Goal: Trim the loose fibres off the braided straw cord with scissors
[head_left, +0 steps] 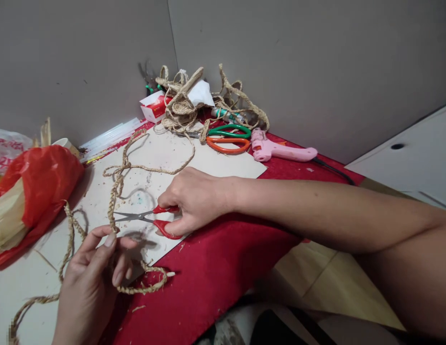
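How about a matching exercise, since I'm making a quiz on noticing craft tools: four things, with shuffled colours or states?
Things:
1. Right hand
2. Left hand
3. Glue gun
4. Larger scissors

Colours or states:
A. One handle green, the other orange
B. Pink
C. Holds the red-handled scissors
D. Pinches the braided cord

Pairs: 1-C, 2-D, 3-B, 4-A

Braided cord (111, 203), straw-coloured, pinched in the left grip (88, 278), length beyond it running to a crossing and loops, scissors (140, 216), red handles, grey metal blades, held in the right grip (197, 199), blades parted, tips just beside the cord near the left grip.
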### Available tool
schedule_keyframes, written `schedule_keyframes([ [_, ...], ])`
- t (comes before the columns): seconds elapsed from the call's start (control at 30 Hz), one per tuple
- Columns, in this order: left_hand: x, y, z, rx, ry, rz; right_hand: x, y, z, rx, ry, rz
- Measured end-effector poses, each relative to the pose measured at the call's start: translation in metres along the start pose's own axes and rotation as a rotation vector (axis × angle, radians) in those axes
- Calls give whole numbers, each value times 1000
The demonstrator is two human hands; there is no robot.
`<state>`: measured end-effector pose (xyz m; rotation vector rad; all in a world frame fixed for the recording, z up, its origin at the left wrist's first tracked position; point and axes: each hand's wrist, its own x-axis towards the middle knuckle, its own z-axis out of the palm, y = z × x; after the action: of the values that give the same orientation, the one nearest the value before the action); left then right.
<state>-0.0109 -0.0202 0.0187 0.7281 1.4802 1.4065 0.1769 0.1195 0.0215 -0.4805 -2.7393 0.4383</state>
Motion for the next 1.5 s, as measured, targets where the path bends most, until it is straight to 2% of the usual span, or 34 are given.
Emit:
schedule_keyframes([
  [0.17, 1, 1, 1, -3, 51, 29, -1, 0, -5, -114, 7, 67],
  [0.23, 2, 1, 2, -2, 61, 26, -3, -3, -7, -116, 23, 39],
  [0.4, -2, 0, 6, -7, 22, -23, -4, -12, -2, -227, -44, -54],
  [0.6, -3, -3, 4, -40, 0, -62, -1, -8, 9, -349, -58, -77],
  [0.83, -2, -2, 1, -85, 2, -100, 1, -7, 12, -312, -72, -71],
  [1.03, -2, 0, 6, -105, 38, -101, 1, -4, 11, -139, -91, -39],
  [1.27, 1, -3, 0, -97, 26, -112, 2, -6, 11, -199, -94, -41],
  [1.5, 3, -4, -2, -107, 20, -90, 1, -3, 9, -102, -116, -31],
])
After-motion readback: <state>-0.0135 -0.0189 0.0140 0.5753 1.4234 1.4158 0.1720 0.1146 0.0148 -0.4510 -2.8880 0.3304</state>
